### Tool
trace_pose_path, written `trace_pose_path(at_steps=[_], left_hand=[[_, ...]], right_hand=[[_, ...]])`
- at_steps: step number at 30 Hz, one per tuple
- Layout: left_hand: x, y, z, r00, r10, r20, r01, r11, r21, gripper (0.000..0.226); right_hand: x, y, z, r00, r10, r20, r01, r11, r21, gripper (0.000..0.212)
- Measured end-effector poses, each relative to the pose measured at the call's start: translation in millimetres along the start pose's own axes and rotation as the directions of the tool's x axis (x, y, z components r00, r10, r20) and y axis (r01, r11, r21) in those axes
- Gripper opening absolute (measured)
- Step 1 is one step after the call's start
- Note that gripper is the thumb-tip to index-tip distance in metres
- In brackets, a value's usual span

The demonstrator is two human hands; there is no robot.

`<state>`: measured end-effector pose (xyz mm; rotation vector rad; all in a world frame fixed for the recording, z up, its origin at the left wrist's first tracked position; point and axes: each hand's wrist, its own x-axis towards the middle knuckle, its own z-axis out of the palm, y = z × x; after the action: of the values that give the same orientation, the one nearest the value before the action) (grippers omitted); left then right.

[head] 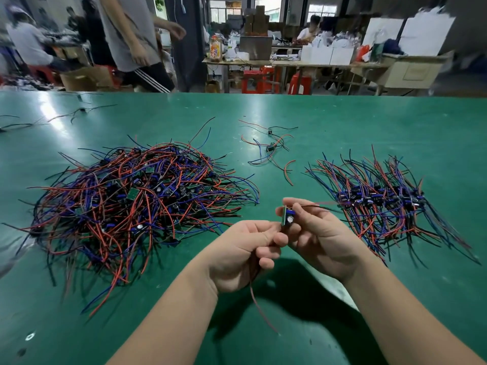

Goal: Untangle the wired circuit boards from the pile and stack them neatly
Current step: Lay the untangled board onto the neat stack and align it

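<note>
Head view: a big green table (342, 114) with wires and little boards on it.
Big pile (131, 201): on the left side of the table, a messy heap of red, blue and black wires with many boards mixed up in it.
Neat stack (390, 204): on the right side, boards lie in rows with their wires mostly pointing the same way.
Loose bunch (271, 148): a few boards with wires lie apart at the back, between the heap and the rows.
Left hand (237, 248): in the middle, near the front; its fingers are curled round a red wire (261, 309) that hangs down under it.
Right hand (321, 233): just beside the other hand; its thumb and fingers pinch one small board (287, 216).
Board in hand: held up above the table, between the two hands, free of the heap.
How far: I think a good part is done, but the heap is bigger than the rows, so most is left. This board looks ready to go on the right side.
</note>
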<state>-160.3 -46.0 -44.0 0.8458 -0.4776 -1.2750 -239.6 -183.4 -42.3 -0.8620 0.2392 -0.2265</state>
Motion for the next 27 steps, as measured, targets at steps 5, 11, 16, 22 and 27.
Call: trace_pose_path(at_steps=[5, 11, 16, 22, 27], left_hand=[[5.7, 0.7, 4.6, 0.934, 0.086, -0.346, -0.004, 0.973, 0.232, 0.031], [7.4, -11.1, 4.1, 0.8, 0.402, -0.446, -0.062, 0.794, 0.605, 0.021], [7.6, -9.6, 6.6, 0.86, 0.303, -0.411, -0.079, 0.874, 0.479, 0.02], [8.3, -15.4, 10.3, 0.92, 0.179, -0.348, -0.018, 0.907, 0.42, 0.022], [7.0, -16.2, 9.1, 0.947, 0.121, -0.299, 0.045, 0.868, 0.495, 0.021]], right_hand=[[3.6, 2.4, -4.8, 0.954, -0.248, -0.166, 0.171, 0.91, -0.379, 0.008], [5.1, 9.2, -7.1, 0.923, -0.357, -0.144, 0.185, 0.739, -0.648, 0.016], [3.6, -12.3, -12.9, 0.928, -0.285, -0.239, 0.146, 0.87, -0.471, 0.006], [3.3, -40.0, -37.4, 0.859, -0.189, -0.475, 0.119, 0.978, -0.174, 0.009], [2.7, -50.4, -50.0, 0.768, -0.225, -0.6, 0.146, 0.973, -0.179, 0.018]])
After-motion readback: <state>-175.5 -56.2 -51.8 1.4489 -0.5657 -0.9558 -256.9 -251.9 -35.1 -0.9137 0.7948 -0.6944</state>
